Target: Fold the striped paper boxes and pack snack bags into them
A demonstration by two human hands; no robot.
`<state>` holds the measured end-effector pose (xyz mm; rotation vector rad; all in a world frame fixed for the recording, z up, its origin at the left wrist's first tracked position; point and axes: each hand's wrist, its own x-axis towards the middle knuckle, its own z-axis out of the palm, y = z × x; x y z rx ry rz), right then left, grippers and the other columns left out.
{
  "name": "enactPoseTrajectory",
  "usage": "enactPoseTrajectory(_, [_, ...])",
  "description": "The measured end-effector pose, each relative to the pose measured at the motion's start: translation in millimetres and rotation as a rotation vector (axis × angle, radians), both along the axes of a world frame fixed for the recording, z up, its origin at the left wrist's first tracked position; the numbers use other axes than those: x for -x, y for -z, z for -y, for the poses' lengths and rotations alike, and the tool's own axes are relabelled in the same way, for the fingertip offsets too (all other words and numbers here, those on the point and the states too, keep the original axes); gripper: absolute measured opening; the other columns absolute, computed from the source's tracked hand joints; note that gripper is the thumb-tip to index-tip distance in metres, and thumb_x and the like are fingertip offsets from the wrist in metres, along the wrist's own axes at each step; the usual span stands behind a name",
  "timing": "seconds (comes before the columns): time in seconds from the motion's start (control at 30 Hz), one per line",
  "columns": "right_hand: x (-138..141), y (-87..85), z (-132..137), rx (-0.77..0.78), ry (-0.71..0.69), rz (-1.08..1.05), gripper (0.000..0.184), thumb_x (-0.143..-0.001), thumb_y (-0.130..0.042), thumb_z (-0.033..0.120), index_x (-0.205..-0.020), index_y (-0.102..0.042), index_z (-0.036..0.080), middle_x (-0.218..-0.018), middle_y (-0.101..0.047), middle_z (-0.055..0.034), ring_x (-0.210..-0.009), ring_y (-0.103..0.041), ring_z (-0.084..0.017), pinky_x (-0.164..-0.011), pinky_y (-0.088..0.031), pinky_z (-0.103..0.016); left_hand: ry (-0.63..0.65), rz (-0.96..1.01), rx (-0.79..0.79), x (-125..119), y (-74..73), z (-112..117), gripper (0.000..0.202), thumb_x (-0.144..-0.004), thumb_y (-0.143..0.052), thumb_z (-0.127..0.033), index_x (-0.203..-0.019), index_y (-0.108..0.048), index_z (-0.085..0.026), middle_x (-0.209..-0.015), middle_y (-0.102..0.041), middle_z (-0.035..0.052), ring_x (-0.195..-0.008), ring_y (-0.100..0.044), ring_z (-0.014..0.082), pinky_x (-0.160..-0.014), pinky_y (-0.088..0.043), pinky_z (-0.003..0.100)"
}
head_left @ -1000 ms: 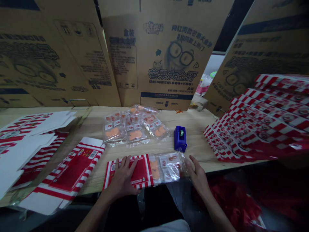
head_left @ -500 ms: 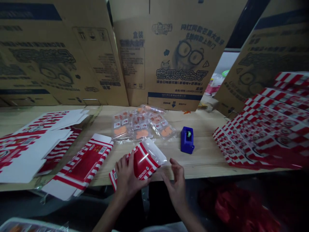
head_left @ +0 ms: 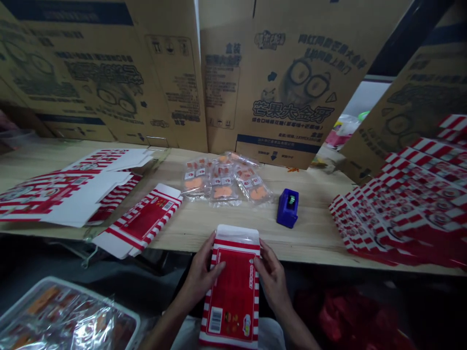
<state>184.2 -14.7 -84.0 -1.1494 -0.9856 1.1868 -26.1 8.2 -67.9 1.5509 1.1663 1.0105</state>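
Observation:
A red box with white-striped edges [head_left: 233,291] is held upright between my two hands, in front of the table edge. Its top end faces away from me, with a white flap and a bit of clear plastic showing there. My left hand [head_left: 202,272] grips the left side, thumb lying on the printed face. On the opposite side, my right hand [head_left: 272,274] has its thumb on the right edge and fingers behind. Beyond the box lie several clear packets with orange pieces [head_left: 222,182]. To their right stands a blue tape dispenser [head_left: 288,209].
Another red striped box [head_left: 146,221] lies left on the table, beside flat printed cartons [head_left: 69,189]. Stacked red-and-white boxes [head_left: 401,204] fill the right end. Large cardboard boxes [head_left: 277,87] wall the back. A white tub [head_left: 127,311] of packets sits low at left.
The box has come toward me off the table and turned to point its top end away. My right hand, apart from the box before, now holds its right side. The view has shifted left.

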Motion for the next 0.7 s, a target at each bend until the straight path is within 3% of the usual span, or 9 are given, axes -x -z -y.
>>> enactPoseTrajectory(0.13, [0, 4.2, 10, -0.075, -0.059, 0.115, 0.045, -0.084, -0.061, 0.035, -0.126, -0.049, 0.027, -0.127, -0.058, -0.0056, -0.112, -0.057, -0.022, -0.093, -0.048, -0.033, 0.139, 0.289, 0.11, 5, -7.7, 15, 0.067, -0.079, -0.064, -0.033, -0.137, -0.033, -0.021, -0.135, -0.05, 0.0132, -0.119, -0.054, 0.0269, -0.1, -0.046, 0.04])
enactPoseTrajectory(0.23, [-1, -1.9, 12, -0.154, -0.089, 0.285, 0.024, -0.084, -0.06, 0.033, -0.106, -0.056, 0.023, -0.102, -0.063, -0.0024, -0.093, -0.06, -0.019, -0.081, -0.047, -0.027, 0.161, 0.24, 0.116, 9, -10.7, 21, 0.051, -0.076, -0.069, -0.032, -0.119, -0.043, -0.02, -0.113, -0.059, 0.0076, -0.1, -0.06, 0.0219, -0.087, -0.05, 0.033])
enactPoseTrajectory(0.37, [0, -12.3, 10, -0.206, -0.123, 0.375, 0.013, -0.086, -0.055, 0.034, -0.083, -0.054, 0.021, -0.074, -0.053, 0.0023, -0.069, -0.05, -0.014, -0.066, -0.041, -0.024, 0.094, 0.084, 0.041, 7, -12.2, 22, 0.031, -0.077, -0.068, -0.036, -0.095, -0.048, -0.02, -0.083, -0.056, -0.0021, -0.073, -0.053, 0.0131, -0.067, -0.045, 0.023])
enactPoseTrajectory(0.5, [6, -15.7, 5, -0.24, -0.103, 0.317, 0.024, -0.087, -0.054, 0.034, -0.069, -0.047, 0.02, -0.075, -0.049, 0.0012, -0.072, -0.048, -0.015, -0.068, -0.039, -0.025, 0.011, 0.02, -0.034, 3, -12.9, 18, 0.023, -0.079, -0.065, -0.035, -0.079, -0.049, -0.018, -0.073, -0.05, -0.0034, -0.067, -0.047, 0.0118, -0.065, -0.04, 0.022])
enactPoseTrajectory(0.63, [12, -14.1, 3, -0.188, -0.049, 0.252, 0.026, -0.083, -0.059, 0.034, -0.066, -0.046, 0.02, -0.073, -0.048, 0.0014, -0.071, -0.047, -0.015, -0.067, -0.039, -0.026, -0.093, 0.165, -0.049, 1, -13.9, 15, 0.023, -0.082, -0.059, -0.032, -0.066, -0.05, -0.017, -0.074, -0.052, -0.0009, -0.073, -0.049, 0.0135, -0.07, -0.04, 0.024])
enactPoseTrajectory(0.7, [13, -14.7, 3, -0.14, -0.011, 0.2, 0.021, -0.081, -0.062, 0.034, -0.074, -0.048, 0.021, -0.072, -0.048, 0.0025, -0.067, -0.047, -0.014, -0.064, -0.039, -0.025, -0.128, 0.286, 0.005, 0, -14.8, 15, 0.023, -0.079, -0.062, -0.03, -0.064, -0.05, -0.017, -0.072, -0.052, -0.0012, -0.07, -0.05, 0.0128, -0.068, -0.04, 0.024])
